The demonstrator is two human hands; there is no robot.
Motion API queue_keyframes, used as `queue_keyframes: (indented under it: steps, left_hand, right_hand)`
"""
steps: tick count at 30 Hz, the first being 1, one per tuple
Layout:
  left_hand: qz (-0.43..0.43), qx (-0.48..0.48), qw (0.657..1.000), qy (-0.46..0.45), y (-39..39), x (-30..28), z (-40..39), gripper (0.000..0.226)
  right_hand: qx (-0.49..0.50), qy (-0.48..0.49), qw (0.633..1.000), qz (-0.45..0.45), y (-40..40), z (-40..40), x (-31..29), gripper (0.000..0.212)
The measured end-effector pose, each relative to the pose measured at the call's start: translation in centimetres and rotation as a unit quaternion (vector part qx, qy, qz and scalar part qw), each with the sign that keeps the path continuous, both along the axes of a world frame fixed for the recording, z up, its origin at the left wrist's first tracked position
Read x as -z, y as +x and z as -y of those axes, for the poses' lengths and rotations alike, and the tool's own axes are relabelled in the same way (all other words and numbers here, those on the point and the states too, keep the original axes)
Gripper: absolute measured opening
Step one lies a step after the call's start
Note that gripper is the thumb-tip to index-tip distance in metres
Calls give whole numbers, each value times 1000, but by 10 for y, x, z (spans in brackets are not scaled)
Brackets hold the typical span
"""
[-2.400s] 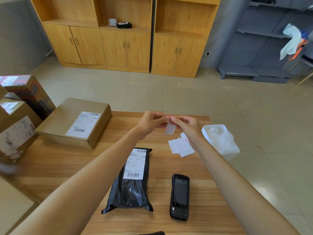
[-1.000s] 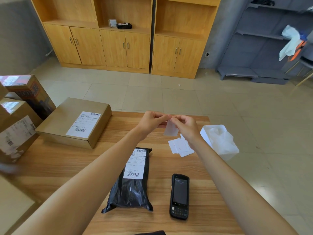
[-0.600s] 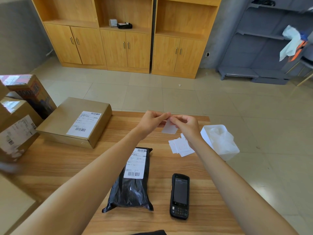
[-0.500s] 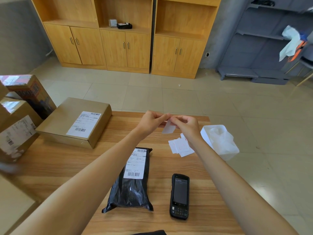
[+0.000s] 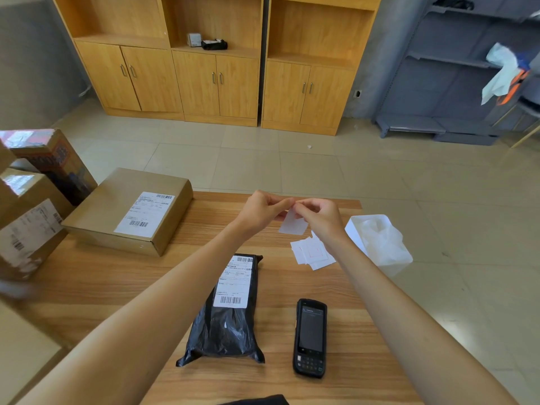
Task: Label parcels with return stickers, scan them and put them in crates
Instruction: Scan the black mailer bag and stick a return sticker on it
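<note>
Both hands raised over the table's (image 5: 87,287) far side. Left hand (image 5: 261,210) and right hand (image 5: 320,216) each pinch the top edge of one sticker (image 5: 293,223), fingertips nearly meeting; likely peeling it off its backing, hence held in the air. Rest of the stickers (image 5: 311,252) lie in a loose pile just below, within reach. Black bag parcel (image 5: 230,311) lies in front, label up, probably next to be stickered. Scanner (image 5: 310,337) beside it on the right, screen up. Box (image 5: 128,210) waits at left. No crates in view.
</note>
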State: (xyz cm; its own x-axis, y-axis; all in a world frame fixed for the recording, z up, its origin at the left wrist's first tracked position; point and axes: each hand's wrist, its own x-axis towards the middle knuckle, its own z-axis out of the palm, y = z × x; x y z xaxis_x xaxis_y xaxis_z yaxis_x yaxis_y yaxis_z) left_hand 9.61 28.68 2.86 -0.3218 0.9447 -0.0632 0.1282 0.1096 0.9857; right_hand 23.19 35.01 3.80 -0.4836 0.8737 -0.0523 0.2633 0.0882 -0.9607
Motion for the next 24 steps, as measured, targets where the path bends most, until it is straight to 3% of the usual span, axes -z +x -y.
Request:
queue_keyframes:
  steps: [11, 24]
  left_hand:
    - [136, -1, 990, -19, 2, -5, 1, 21]
    - [138, -5, 990, -29, 1, -6, 2, 20]
  right_hand:
    - [-17, 18, 1000, 3, 0, -2, -1, 9]
    - [-39, 54, 998, 6, 2, -4, 3, 7]
